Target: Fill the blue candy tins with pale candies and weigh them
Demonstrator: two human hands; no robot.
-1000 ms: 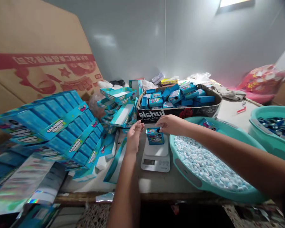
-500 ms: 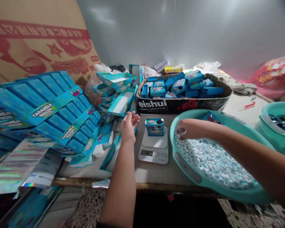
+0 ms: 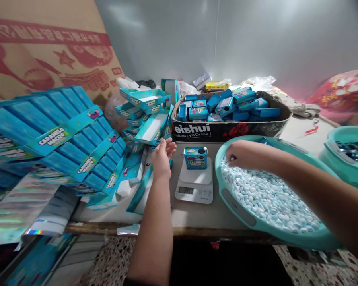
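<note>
A small blue candy tin (image 3: 195, 157) stands on a white kitchen scale (image 3: 195, 183) in the middle of the table. My left hand (image 3: 162, 153) hovers just left of the tin, palm up and fingers spread, holding nothing. My right hand (image 3: 241, 155) is over the near-left part of the teal basin (image 3: 240, 206) of white and pale blue candies (image 3: 265, 196). Its fingers are pinched on a few candies, just right of the tin.
A black cardboard tray (image 3: 226, 129) of blue tins sits behind the scale. Flat blue display cartons (image 3: 62, 139) and open blue trays (image 3: 149, 115) pile up at the left. A second teal basin (image 3: 350, 155) stands at the right. A big cardboard box (image 3: 47, 51) leans at the back left.
My right hand left the tin's top and went into the candy basin, then lifted a little with pinched fingers. My left hand opened and stayed beside the tin.
</note>
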